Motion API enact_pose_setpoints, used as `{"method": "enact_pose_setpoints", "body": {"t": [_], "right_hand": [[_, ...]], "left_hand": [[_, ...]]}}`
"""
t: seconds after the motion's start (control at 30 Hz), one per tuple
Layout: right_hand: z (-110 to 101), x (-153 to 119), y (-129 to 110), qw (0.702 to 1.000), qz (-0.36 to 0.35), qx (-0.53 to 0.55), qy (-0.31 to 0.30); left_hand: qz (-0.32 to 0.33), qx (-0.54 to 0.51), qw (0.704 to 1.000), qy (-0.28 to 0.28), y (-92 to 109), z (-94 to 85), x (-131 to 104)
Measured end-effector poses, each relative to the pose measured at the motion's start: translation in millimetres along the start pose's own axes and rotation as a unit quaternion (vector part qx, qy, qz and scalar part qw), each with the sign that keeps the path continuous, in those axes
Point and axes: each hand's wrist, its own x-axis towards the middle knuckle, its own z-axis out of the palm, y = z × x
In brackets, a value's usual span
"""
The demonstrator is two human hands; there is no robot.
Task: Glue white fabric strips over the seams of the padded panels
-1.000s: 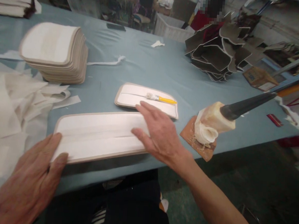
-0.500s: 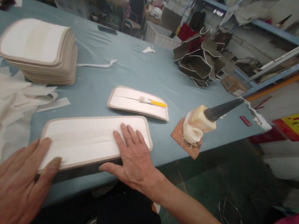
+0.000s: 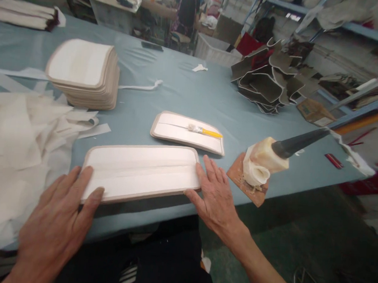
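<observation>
A long white panel with a beige edge lies flat near the front edge of the blue-covered table. Against its left end rests my left hand, fingers apart, with thumb and fingertips at the border. My right hand touches the right end, its fingers spread and the thumb at the lower corner. Just behind lies a shorter stack of similar panels, with a yellow-handled brush on top. Neither hand is closed around anything.
Pale fabric strips and a tall panel stack are on the left. A glue-crusted container stands on a brown board to the right. Dark curved pieces lie behind; a person is in the background.
My right hand has slid right, from on top of the long panel to its right end. My left hand stays at the left end. The view has shifted left.
</observation>
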Motion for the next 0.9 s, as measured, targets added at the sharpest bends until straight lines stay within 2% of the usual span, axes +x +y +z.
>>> {"method": "enact_pose_setpoints", "body": {"t": [0.07,0.13,0.27,0.33,0.4,0.47,0.57,0.67,0.77,0.9], "right_hand": [[-7,8,-15,0.999,-0.014,0.028,0.021],[-9,20,-40,0.996,-0.052,0.069,0.024],[3,42,-93,0.982,-0.129,0.136,-0.012],[11,48,-104,0.980,-0.141,0.138,-0.033],[16,46,-98,0.982,-0.136,0.125,-0.045],[17,40,-81,0.986,-0.120,0.106,-0.045],[15,27,-53,0.991,-0.094,0.081,-0.040],[15,20,-38,0.993,-0.090,0.070,-0.033],[20,19,-37,0.993,-0.089,0.067,-0.023],[26,19,-40,0.994,-0.089,0.064,-0.012]], "left_hand": [[0.003,0.025,1.000,-0.005,5,-5.8,3],[-0.014,0.047,0.999,-0.006,7,-8.6,5],[0.006,0.052,0.999,-0.013,4,-7.2,3],[-0.001,0.058,0.998,-0.015,2,-5.7,3],[-0.022,0.063,0.998,-0.019,2,-5.4,3],[-0.036,0.064,0.997,-0.024,5,-6.7,4],[-0.034,0.071,0.997,-0.027,11,-12.0,6],[-0.030,0.117,0.992,-0.020,21,-19.0,9],[0.020,0.162,0.986,-0.019,36,-20.9,15],[0.124,0.171,0.977,-0.011,61,-11.2,27]]}}
